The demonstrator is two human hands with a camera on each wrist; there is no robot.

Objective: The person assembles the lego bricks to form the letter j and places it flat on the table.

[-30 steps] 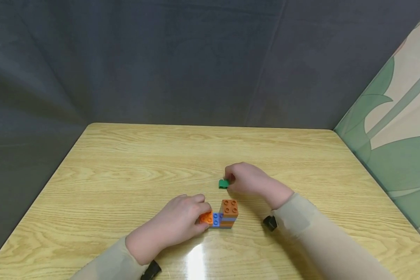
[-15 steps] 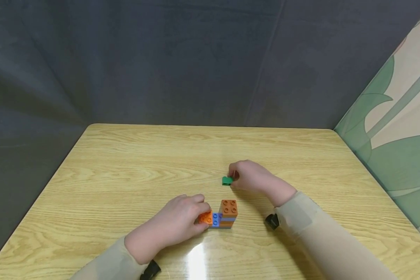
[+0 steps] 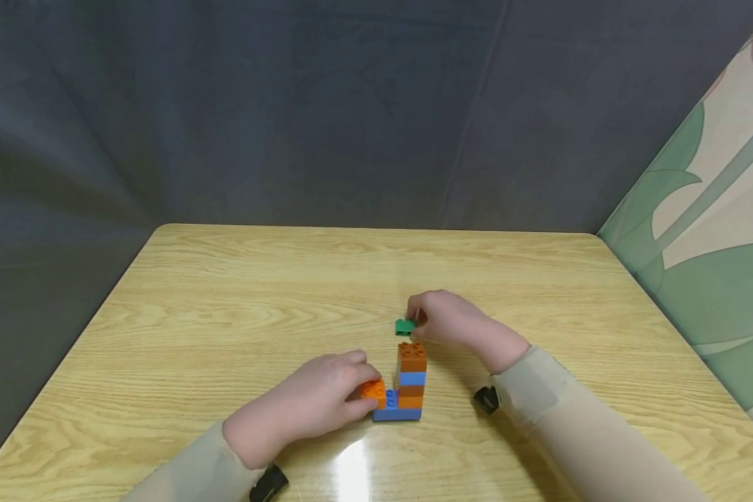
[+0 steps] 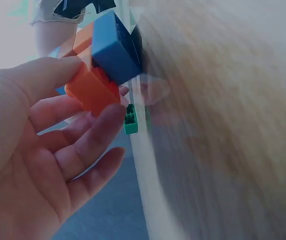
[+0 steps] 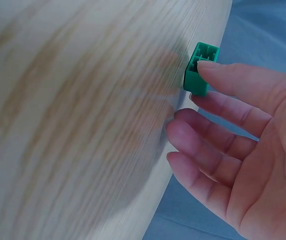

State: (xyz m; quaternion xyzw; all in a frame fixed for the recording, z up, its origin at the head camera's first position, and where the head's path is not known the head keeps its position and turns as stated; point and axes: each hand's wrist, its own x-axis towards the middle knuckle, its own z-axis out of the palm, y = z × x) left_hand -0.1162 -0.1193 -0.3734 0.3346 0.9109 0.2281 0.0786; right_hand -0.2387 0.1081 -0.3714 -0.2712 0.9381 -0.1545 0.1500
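Note:
My left hand point(image 3: 326, 390) pinches the orange toy brick point(image 3: 373, 392) at the left end of a small brick build. A blue brick point(image 3: 397, 415) forms the build's base. On its right end rises a stack point(image 3: 412, 376) of orange, brown and blue bricks, with a brown one on top. Beyond the build, my right hand point(image 3: 448, 319) pinches a green brick point(image 3: 404, 327) between thumb and index finger. In the right wrist view, the hollow underside of the green brick point(image 5: 203, 67) faces the camera, and the other fingers are loosely curled.
The wood-grain table point(image 3: 257, 293) stretches around both hands. A dark curtain point(image 3: 326, 111) hangs behind it, and a wall with a leaf pattern point(image 3: 715, 279) stands along the right. Black straps or devices point(image 3: 486, 399) sit at the wrists.
The brick build has tipped back, so its front face shows more. My right hand with the green brick shifted slightly away and right, then partly back. The left hand keeps its hold.

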